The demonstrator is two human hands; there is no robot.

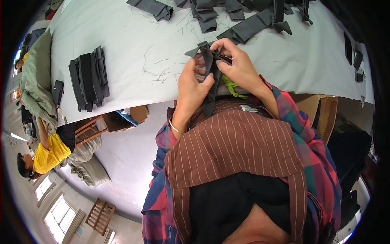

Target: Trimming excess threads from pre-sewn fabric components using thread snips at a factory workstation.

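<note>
Near the table's front edge, my left hand [191,83] is closed on a dark grey fabric strip [209,61], its thumb against the cloth and its fingers partly behind it. The strip's lower end hangs toward my apron. Beside it, my right hand [240,68] is closed round a small dark tool that looks like thread snips [224,59]. The tips of the snips are at the fabric, partly hidden by my fingers. Under my right wrist lies a bright green cloth strip [232,86].
More dark grey fabric pieces [248,27] lie scattered at the far side of the white-covered table [130,73]. A stack of folded dark pieces [88,79] sits to the left. Loose threads [156,73] lie between. A person in yellow [50,156] is at far left.
</note>
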